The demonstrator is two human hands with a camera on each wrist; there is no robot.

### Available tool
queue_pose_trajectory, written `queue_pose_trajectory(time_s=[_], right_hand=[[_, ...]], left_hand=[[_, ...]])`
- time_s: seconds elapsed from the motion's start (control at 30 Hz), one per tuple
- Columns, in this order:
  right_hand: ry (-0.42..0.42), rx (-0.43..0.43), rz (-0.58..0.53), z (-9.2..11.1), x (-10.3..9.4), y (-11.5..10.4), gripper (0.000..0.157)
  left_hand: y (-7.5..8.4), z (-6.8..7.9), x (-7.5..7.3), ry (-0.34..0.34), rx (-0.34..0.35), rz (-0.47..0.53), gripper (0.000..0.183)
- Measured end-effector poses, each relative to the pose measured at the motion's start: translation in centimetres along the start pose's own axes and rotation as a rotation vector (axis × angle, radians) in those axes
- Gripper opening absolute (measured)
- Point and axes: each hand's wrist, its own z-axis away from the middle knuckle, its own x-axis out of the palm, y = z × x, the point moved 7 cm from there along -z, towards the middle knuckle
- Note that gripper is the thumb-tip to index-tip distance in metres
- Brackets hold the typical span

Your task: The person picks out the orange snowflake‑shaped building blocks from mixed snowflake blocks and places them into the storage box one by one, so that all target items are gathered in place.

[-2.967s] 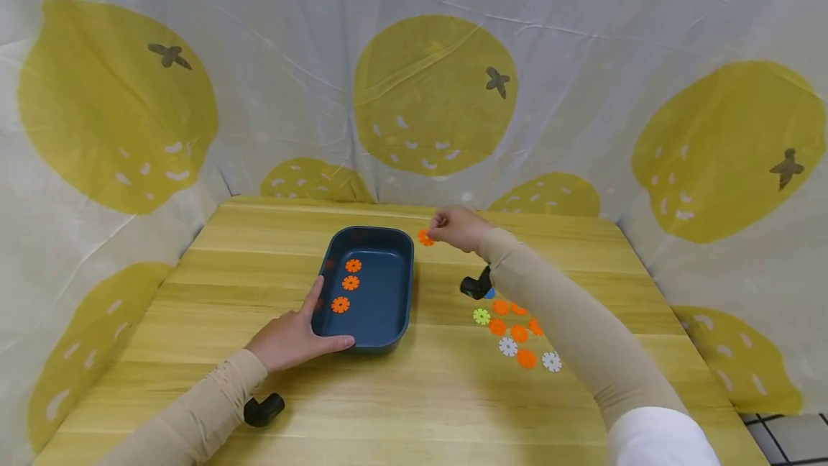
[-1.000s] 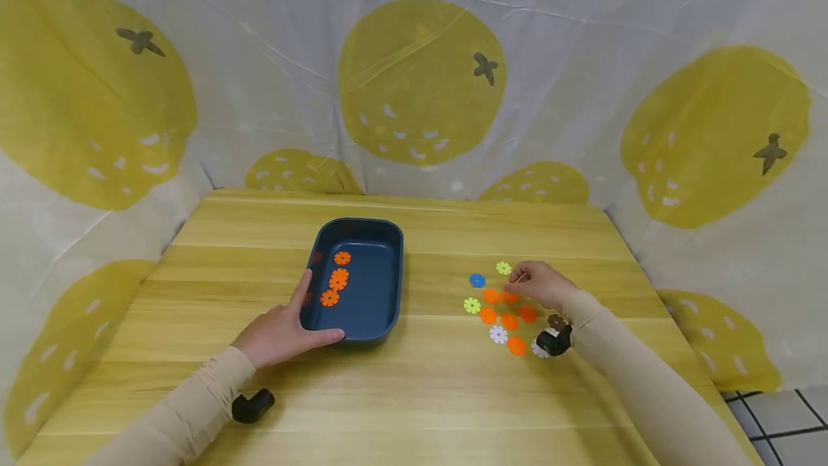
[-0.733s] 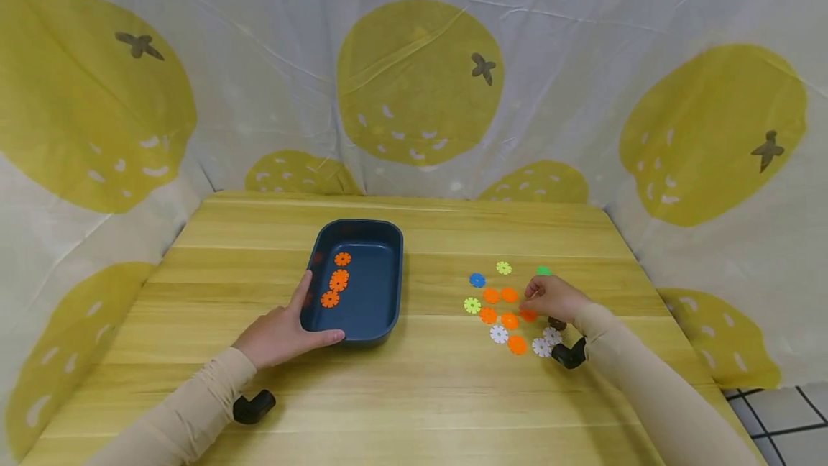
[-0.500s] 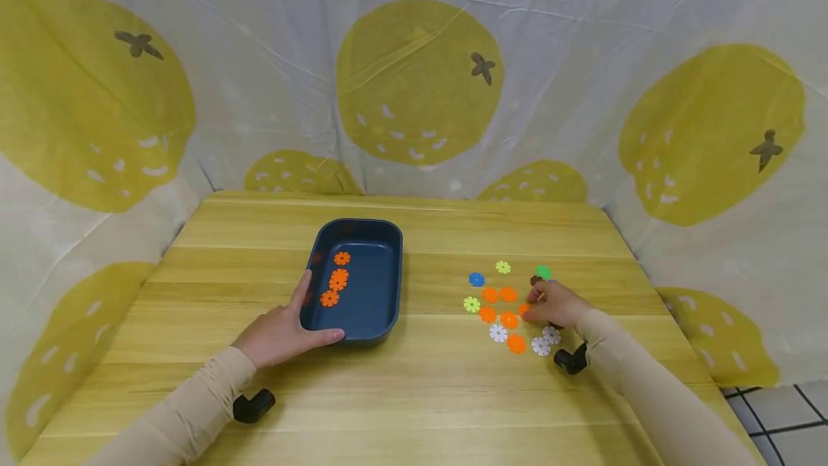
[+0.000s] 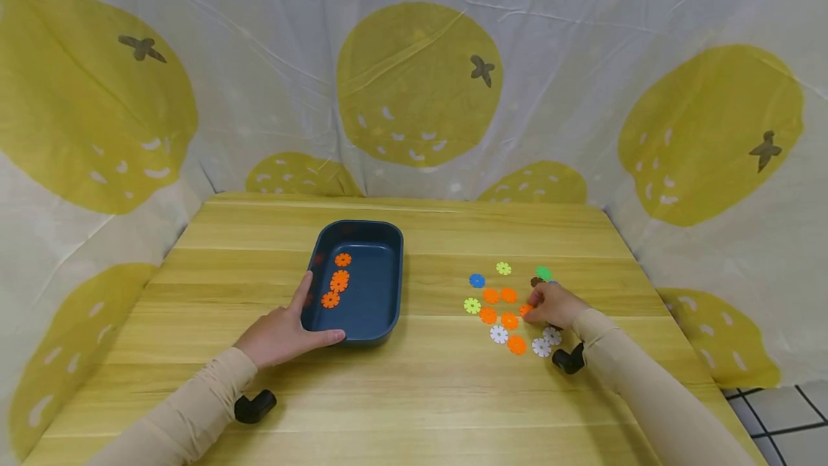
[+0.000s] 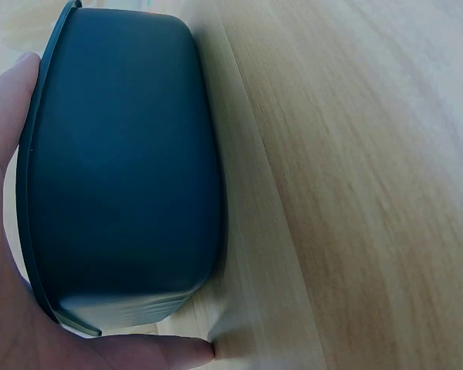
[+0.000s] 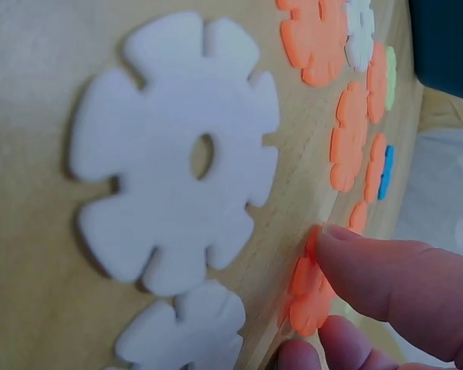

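A dark blue rectangular tray stands left of the table's middle, with several orange notched discs in a line inside. My left hand lies round its near left corner, thumb along the front and fingers on the left side, straight and spread. Over at the right, my right hand pinches the edge of an orange notched disc between thumb and fingers, low over the table. Around it lie more orange discs, white discs, and blue, lime, green and brown ones.
The wooden table carries everything. A lemon-print curtain hangs behind and at both sides. A black wrist device sits under the left wrist, and another black device hangs at the right wrist. Tiled floor shows at lower right.
From the tray's far right, where it held an orange disc, my right hand has moved to the scattered discs and grips another. One more orange disc lies in the tray. The left hand stays put.
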Motion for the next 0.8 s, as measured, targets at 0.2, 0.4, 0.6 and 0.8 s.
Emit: queue_pose_trajectory(time_s=[0.2,0.4,0.6,0.8], right_hand=[[-0.012,-0.004,-0.034,0.1,0.1,0.0,0.028],[-0.011,-0.049,-0.047,0.2,0.0,-0.2,0.013],[-0.01,-0.108,-0.055,0.2,-1.3,-2.7,0.005],[0.022,-0.159,-0.068,-0.5,-4.5,-8.1,0.011]], left_hand=[[-0.1,-0.1,0.1,-0.002,-0.001,0.003,0.135],[0.0,-0.1,0.0,-0.001,-0.001,0.002,0.136],[0.0,0.0,0.0,-0.003,-0.006,-0.002,0.136],[0.0,0.1,-0.1,-0.006,-0.014,0.001,0.135]])
